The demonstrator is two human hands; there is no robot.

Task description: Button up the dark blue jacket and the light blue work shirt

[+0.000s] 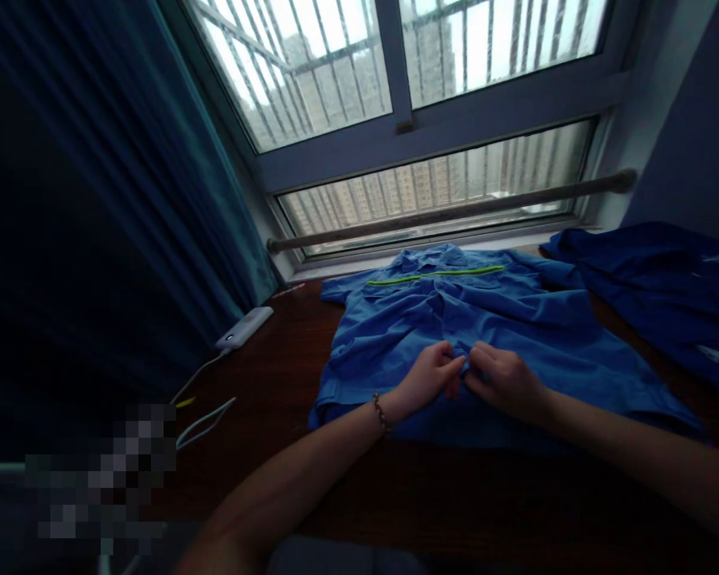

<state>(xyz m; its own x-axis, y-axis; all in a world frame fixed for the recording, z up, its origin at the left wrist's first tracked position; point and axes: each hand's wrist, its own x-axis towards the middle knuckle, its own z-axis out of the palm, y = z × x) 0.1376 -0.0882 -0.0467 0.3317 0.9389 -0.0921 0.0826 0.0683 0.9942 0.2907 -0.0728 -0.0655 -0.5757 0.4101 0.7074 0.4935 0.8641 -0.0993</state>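
A blue short-sleeved shirt (515, 327) with a bright yellow-green stripe across its chest lies spread on the dark wooden table, collar toward the window. My left hand (432, 371), with a braided bracelet at its wrist, pinches the shirt's front near the lower middle. Close beside it, my right hand (503, 379) has its fingers closed on the same bit of cloth, which is lifted slightly between the two hands. Any button or fastening there is hidden by the fingers.
A darker blue garment (665, 279) lies at the right. On the left are a white power strip (245, 327), a pale cable (207, 423) and a blue curtain (216, 200). A rail (455, 214) crosses the window behind the wooden table (264, 383). The lower left is pixelated.
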